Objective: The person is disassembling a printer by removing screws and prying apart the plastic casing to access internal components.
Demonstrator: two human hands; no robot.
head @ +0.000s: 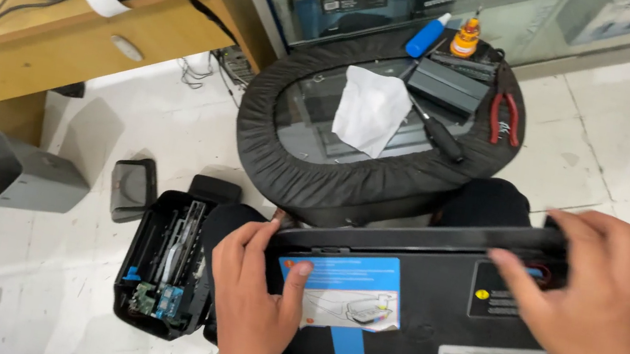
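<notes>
A black plastic printer panel (428,313) lies across my lap, with a blue and white sticker (348,287) on its left part and a white label near its lower right. My left hand (254,294) rests flat on the panel's left end, thumb on the sticker. My right hand (582,299) grips the panel's upper right edge, fingers curled over a recess with red and blue wires. An opened black printer body (166,263) with exposed circuit boards stands on the floor to the left.
A round black stool (316,169) ahead carries a white cloth (372,110), a screwdriver (436,130), red pliers (505,119), a dark grey part (447,84), a blue tube and an orange bottle. Grey printer covers (16,174) lie on the white tile floor by a wooden desk.
</notes>
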